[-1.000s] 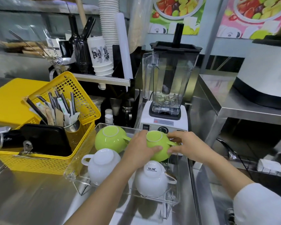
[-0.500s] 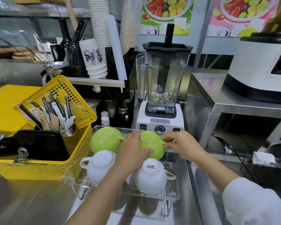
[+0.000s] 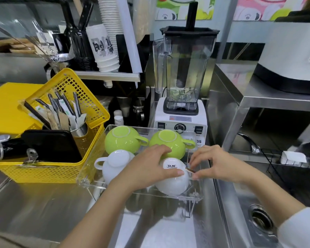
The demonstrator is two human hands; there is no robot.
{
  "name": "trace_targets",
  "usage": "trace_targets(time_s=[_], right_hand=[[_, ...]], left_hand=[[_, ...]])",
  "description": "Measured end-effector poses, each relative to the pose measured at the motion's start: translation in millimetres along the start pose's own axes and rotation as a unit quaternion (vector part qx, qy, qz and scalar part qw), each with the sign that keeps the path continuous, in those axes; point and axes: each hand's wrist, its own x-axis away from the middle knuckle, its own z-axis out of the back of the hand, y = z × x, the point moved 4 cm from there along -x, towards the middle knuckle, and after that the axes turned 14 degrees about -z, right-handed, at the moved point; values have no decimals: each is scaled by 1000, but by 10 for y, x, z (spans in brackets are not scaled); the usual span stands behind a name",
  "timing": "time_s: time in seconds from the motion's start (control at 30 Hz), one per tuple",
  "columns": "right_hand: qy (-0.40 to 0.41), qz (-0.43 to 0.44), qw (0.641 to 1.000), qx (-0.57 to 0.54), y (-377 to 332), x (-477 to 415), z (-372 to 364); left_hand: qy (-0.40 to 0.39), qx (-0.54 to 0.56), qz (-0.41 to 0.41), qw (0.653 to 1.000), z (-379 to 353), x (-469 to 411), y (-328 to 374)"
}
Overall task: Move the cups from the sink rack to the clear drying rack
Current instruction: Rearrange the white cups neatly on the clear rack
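- Head view: 4 cups sat upside down in the clear drying rack (image 3: 104,176), 2 green at the back and 2 white at the front, bases up, most likely so water could drain off.
- The left hand (image 3: 147,167) lay across the 2 right-side cups; its fingertips touched the right green cup (image 3: 170,142) and its thumb pressed the side of the right white cup (image 3: 174,181), apparently steadying it. The fingers were loosely spread and not closed around either cup.
- The right hand (image 3: 217,163) hovered at that white cup's handle (image 3: 190,170), thumb and forefinger narrowed to a pinch near it; whether they actually gripped it could not be told. The likely purpose was to turn the handle outward so the cup sat neatly.
- The left green cup (image 3: 123,140) and left white cup (image 3: 115,163) stood untouched, handles pointing outward.
- 1 yellow basket (image 3: 89,104) touched the rack's left side, 1 blender (image 3: 183,86) stood just behind.
- The sink (image 3: 258,221) lay to the right; no cup showed there.
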Motion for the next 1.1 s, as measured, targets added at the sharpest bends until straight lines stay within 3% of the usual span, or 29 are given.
trace_targets(time_s=[0.33, 0.47, 0.57, 0.67, 0.77, 0.87, 1.03, 1.1], right_hand=[[36, 2, 999, 8, 5, 49, -30], [99, 11, 994, -41, -198, 114, 67], [123, 28, 991, -53, -425, 87, 45], [122, 68, 990, -9, -712, 10, -98], [96, 85, 988, 88, -973, -106, -303], [61, 50, 980, 185, -1187, -225, -576], [4, -26, 982, 189, -1339, -363, -933], [26, -24, 979, 200, -1372, -377, -996]], left_hand=[[19, -34, -21, 999, -20, 97, 38], [162, 6, -51, 985, 283, 270, 50], [234, -35, 18, 971, 542, 476, -161], [69, -97, 107, 987, 579, 652, -430], [-36, -80, 104, 991, 549, 739, -557], [3, -53, 119, 991, 581, 762, -620], [59, -76, 146, 985, 595, 820, -631], [76, -89, 160, 980, 592, 849, -596]])
